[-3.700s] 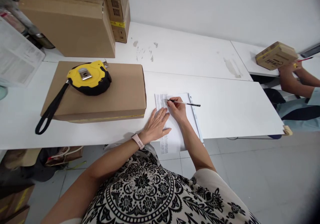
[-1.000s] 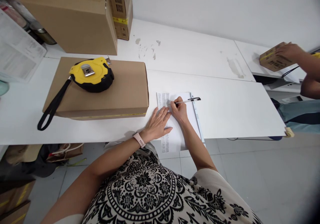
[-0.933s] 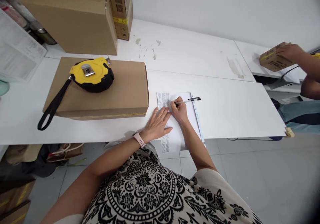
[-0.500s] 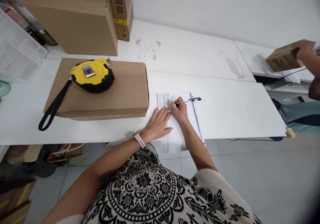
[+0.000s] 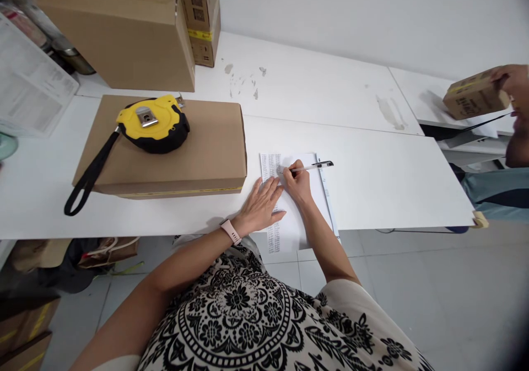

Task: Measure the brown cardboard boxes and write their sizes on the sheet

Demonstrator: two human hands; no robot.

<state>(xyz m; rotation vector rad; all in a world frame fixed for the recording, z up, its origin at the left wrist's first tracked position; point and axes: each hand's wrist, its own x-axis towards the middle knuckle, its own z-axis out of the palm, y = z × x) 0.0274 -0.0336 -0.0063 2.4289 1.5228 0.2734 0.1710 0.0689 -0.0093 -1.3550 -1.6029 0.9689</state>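
Observation:
A sheet of paper (image 5: 289,230) with columns of small dark marks lies at the table's front edge and hangs slightly over it. My left hand (image 5: 261,205) rests flat on its left side, fingers spread, with a pink band on the wrist. My right hand (image 5: 298,182) is closed around a black-capped pen (image 5: 313,166), whose tip end is at the written columns. To the left, a closed cardboard box (image 5: 206,150) lies flat, and a yellow and black tape measure (image 5: 155,123) with a wrist strap sits on top of it.
Taller cardboard boxes (image 5: 119,40) stand at the back left, beside a printed sheet (image 5: 33,79). On the right, another person's hand (image 5: 512,81) touches a small carton (image 5: 475,95). The white table (image 5: 397,178) runs along the wall.
My hands and the pen stay almost where they were. On the right, the other person's hand and the small carton have shifted slightly to the right.

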